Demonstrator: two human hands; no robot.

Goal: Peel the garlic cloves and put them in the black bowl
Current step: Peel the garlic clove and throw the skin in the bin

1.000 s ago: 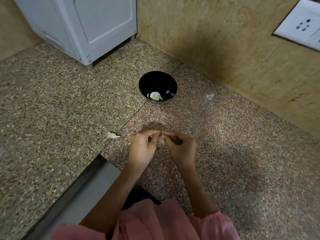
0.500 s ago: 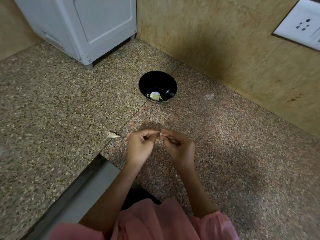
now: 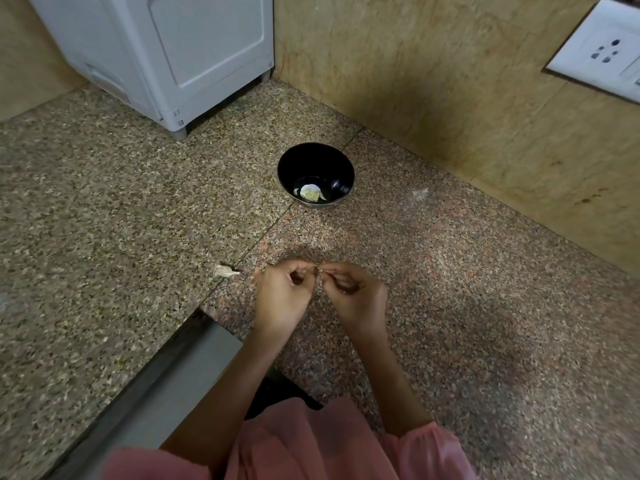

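Both forearms reach over the counter (image 3: pixel 450 306), left hand (image 3: pixel 282 294) and right hand (image 3: pixel 353 296) curled fingertip to fingertip, pinching a garlic clove (image 3: pixel 319 270) near the black bowl (image 3: pixel 301 161). Their fingers hide nearly all of the tiny clove.

left hand (image 3: pixel 281 301), right hand (image 3: pixel 355 297) pinching garlic clove (image 3: pixel 318 270)

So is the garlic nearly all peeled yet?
Partly. Some peeled garlic already lies in the black bowl. The left hand and right hand pinch a small clove between their fingers, mid-peel. A pale piece waits on the counter; clove or skin, I cannot tell.
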